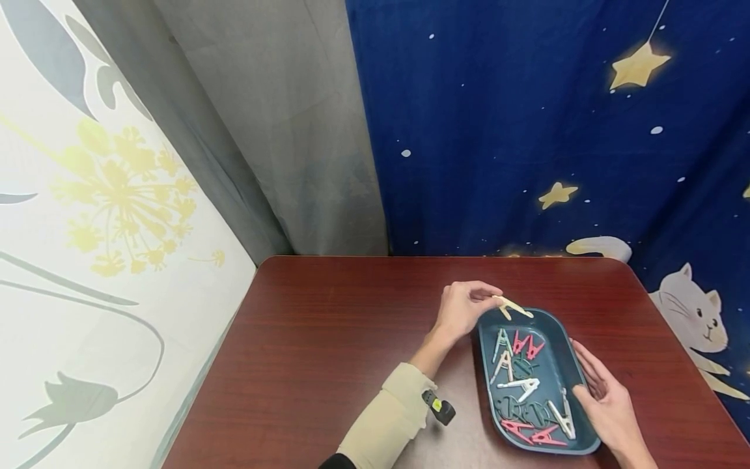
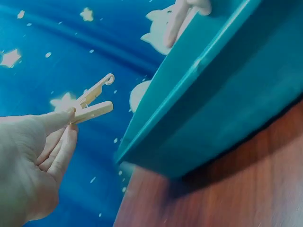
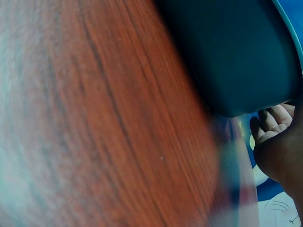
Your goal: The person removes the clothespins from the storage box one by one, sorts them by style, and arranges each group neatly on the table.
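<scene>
Resting inside the blue tray are multicoloured clothespins.

Head view: high above tabletop, facing forward and down, widest and farthest off, reaching blue curtain. Left wrist view: low, close, tilted, looking past fingers to tray's outer wall; shares tray and curtain with head. Right wrist view: slanted, very near tabletop, tray upper right.
</scene>
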A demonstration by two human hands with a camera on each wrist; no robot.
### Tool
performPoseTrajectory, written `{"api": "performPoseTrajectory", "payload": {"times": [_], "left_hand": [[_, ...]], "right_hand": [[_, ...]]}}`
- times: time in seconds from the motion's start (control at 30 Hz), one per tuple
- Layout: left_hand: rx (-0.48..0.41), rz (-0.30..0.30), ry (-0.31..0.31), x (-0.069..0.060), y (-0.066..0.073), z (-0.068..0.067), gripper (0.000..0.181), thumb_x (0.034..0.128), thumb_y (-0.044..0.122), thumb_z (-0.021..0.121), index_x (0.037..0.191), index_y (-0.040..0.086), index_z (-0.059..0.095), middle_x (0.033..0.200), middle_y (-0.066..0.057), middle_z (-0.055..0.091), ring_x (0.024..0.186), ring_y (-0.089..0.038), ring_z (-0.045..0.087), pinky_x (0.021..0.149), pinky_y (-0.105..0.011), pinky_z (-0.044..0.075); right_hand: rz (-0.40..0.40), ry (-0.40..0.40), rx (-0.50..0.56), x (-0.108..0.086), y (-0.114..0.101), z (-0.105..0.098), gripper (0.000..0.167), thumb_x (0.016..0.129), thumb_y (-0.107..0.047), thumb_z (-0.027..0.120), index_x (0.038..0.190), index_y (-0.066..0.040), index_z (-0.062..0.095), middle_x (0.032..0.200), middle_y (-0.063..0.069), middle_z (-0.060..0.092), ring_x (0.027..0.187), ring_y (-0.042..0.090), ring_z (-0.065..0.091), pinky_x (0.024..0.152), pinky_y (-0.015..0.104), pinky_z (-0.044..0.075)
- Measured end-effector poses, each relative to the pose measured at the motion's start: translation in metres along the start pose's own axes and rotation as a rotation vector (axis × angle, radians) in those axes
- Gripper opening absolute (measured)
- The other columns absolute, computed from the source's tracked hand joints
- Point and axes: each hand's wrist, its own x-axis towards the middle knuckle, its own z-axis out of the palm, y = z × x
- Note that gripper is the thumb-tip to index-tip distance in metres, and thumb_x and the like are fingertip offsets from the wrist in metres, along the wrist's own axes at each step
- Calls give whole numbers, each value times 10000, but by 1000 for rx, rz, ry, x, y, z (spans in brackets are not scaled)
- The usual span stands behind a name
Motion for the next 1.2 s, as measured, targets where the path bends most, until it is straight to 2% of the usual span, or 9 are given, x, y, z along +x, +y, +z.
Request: {"api": "performPoseTrajectory", "payload": {"times": [0.27, 0.4, 0.53, 0.63, 0.73, 1.03, 1.2], "left_hand": [[5, -37, 76, 0, -16, -33, 120, 864, 245, 911, 975, 228, 868, 857, 122, 800, 755, 87, 703, 638, -169, 515], [-9, -87, 115, -3, -28, -43, 105, 868, 242, 906, 968, 236, 875, 866, 123, 801, 777, 75, 713, 645, -171, 509], [-21, -142, 148, -8, -41, -52, 95, 876, 255, 898, 968, 244, 878, 850, 130, 797, 751, -34, 746, 573, -204, 493], [-78, -178, 167, -11, -50, -57, 89, 884, 213, 889, 971, 196, 878, 850, 81, 803, 768, -156, 786, 615, -250, 588], [-155, -214, 186, -14, -59, -61, 87, 888, 140, 878, 973, 122, 871, 861, 13, 810, 799, -221, 801, 689, -324, 644], [-225, -314, 231, -24, -85, -73, 92, 889, 60, 862, 974, 28, 852, 846, -68, 804, 762, -171, 791, 703, -289, 638], [-321, -386, 239, -30, -100, -79, 106, 898, 30, 847, 991, -18, 833, 868, -126, 800, 785, -205, 795, 717, -296, 640]], "right_hand": [[21, 3, -15, -1, -1, 0, 755, 949, 174, 572, 1640, -72, 393, 1611, -73, 484, 1348, -147, 457, 992, 30, 399], [25, 5, -17, -2, -2, 1, 755, 949, 168, 578, 1640, -77, 396, 1605, -88, 487, 1340, -152, 460, 987, 27, 400], [22, 7, -14, -2, -3, 1, 748, 949, 170, 577, 1636, -64, 397, 1604, -90, 490, 1343, -147, 464, 988, 29, 401], [21, 11, -14, -1, -3, 0, 743, 946, 176, 576, 1632, -51, 399, 1603, -81, 495, 1343, -143, 468, 987, 31, 404], [27, 13, -20, 0, -3, 0, 742, 947, 173, 574, 1632, -51, 398, 1599, -89, 494, 1335, -151, 467, 982, 27, 403], [9, 16, 8, 0, 2, 0, 746, 933, 193, 587, 1621, -37, 413, 1588, -93, 502, 1333, -146, 475, 986, 32, 406], [-2, 17, 20, 0, 3, 0, 748, 928, 206, 587, 1618, -23, 410, 1586, -103, 502, 1342, -138, 474, 990, 36, 407]]}}
